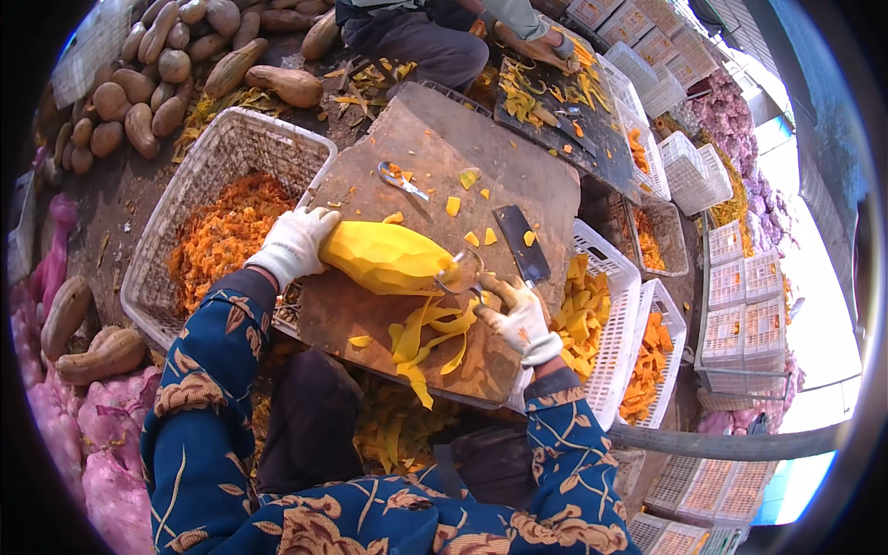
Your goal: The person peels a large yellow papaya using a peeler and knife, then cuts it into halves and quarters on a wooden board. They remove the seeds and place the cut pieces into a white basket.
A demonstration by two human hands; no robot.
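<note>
On a worn wooden board lies a peeled yellow squash (388,257). My left hand (298,243), in a white knit glove, grips its left end. My right hand (513,312), in a stained white glove, is closed around the handle of a metal peeler (466,277), whose looped head is at the squash's right end. Long yellow peel strips (420,336) hang below that end. Behind the squash lie a metal spoon (404,182) with orange pulp on it and a dark-bladed knife (522,243), among small yellow scraps.
A crate of orange pulp (225,229) stands left of the board (444,139); crates of yellow pieces (579,312) and orange pieces (649,361) stand right. A co-worker (416,45) works at another board (590,149). Unpeeled squashes (139,90) are piled at upper left.
</note>
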